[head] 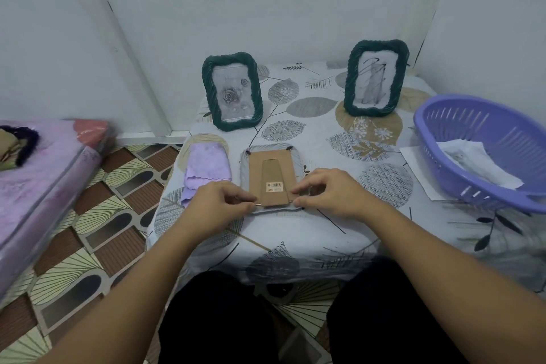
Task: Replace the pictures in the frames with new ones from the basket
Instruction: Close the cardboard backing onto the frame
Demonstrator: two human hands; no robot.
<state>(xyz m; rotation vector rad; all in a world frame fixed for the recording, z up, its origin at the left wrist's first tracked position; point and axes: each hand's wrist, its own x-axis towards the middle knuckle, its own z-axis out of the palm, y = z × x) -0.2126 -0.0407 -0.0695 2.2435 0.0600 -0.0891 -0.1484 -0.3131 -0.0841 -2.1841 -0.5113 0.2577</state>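
Observation:
A pale grey frame (272,170) lies face down near the table's front edge, its brown cardboard back with a stand flap and barcode sticker facing up. My left hand (220,201) pinches the back's near left corner, and my right hand (326,190) pinches its near right corner. Two dark green frames stand upright behind it: one with a rose picture (232,91) at the left, one with a scribbled grey picture (375,77) at the right. A purple basket (443,124) at the right edge holds white paper sheets (478,162).
A folded lilac cloth (206,168) lies left of the face-down frame. The table wears a leaf-print cloth (310,233). A white sheet (413,162) sticks out under the basket. A pink-covered mattress (38,174) sits on the patterned floor at left. Walls close in behind.

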